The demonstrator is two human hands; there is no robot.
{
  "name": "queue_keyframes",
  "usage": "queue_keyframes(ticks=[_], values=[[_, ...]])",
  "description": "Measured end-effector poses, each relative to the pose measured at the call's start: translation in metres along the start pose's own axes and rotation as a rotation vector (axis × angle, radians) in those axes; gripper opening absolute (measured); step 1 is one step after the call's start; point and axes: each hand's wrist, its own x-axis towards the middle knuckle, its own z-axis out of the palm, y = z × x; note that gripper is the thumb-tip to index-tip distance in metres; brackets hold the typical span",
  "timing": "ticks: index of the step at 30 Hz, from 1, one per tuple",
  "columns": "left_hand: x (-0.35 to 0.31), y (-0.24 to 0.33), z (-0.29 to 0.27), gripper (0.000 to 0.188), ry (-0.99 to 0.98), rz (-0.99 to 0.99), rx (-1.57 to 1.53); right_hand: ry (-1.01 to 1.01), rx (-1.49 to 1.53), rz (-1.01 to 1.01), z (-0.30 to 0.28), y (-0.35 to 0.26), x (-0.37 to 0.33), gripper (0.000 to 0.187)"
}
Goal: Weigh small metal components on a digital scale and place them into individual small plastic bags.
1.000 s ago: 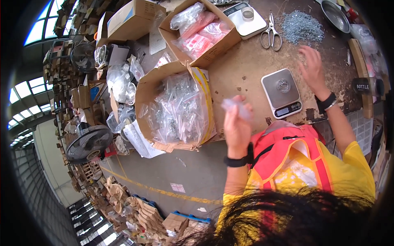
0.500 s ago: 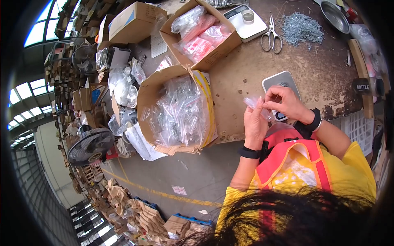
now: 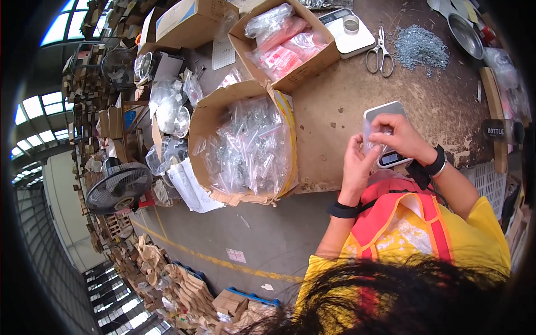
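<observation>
Workbench [image 3: 324, 134], wood-brown, scuffed and pitted; on its left an open carton [image 3: 287, 134], ragged cardboard flaps, yellow tape down the right wall, heaped with glossy filled pouches [image 3: 251, 148], small metal bits showing through; left hand is the nearer one to it, clear bench between; second carton [image 3: 310, 70] behind it, plain corrugated walls, pink and clear plastic packs [image 3: 282, 50] bundled inside, wrinkled and shiny; far scale [image 3: 360, 42], white and boxy, a small round metal cup [image 3: 350, 24] on top; metal pile [image 3: 421, 47], loose grey-blue pieces, spiky texture, beyond the right hand and well apart from it; near scale [image 3: 384, 110], pale rounded slab, mostly under the right hand, pan contents hidden.

Right hand [image 3: 397, 134], fingers curled, thumb and fingertips nearly closed on the bag's right side; left hand [image 3: 357, 163], thumb and fingers pinched round the bag's lower end; exact contact blurred for both; scissors [image 3: 380, 48], all metal, looped handles toward the person, untouched.

Clear plastic bag [image 3: 367, 133], thin, milky, limp film; sits between the hands, up-right of the left fingers, left of the right fingertips; long axis looks roughly away from the body, alongside the near scale's left edge; both hands equally close; contents, if any, can't tell.
</observation>
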Motion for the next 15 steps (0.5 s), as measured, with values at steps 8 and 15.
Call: queue_keyframes(ticks=[8,15], values=[[0.010,0.012,0.002,0.033,0.047,-0.089,-0.552,-0.001,0.511,0.104,0.027,-0.002,-0.012,0.013],[0.012,0.018,0.002,0.011,0.194,-0.004,-0.547,0.082,0.154,0.111,0.029,-0.004,-0.019,0.013]])
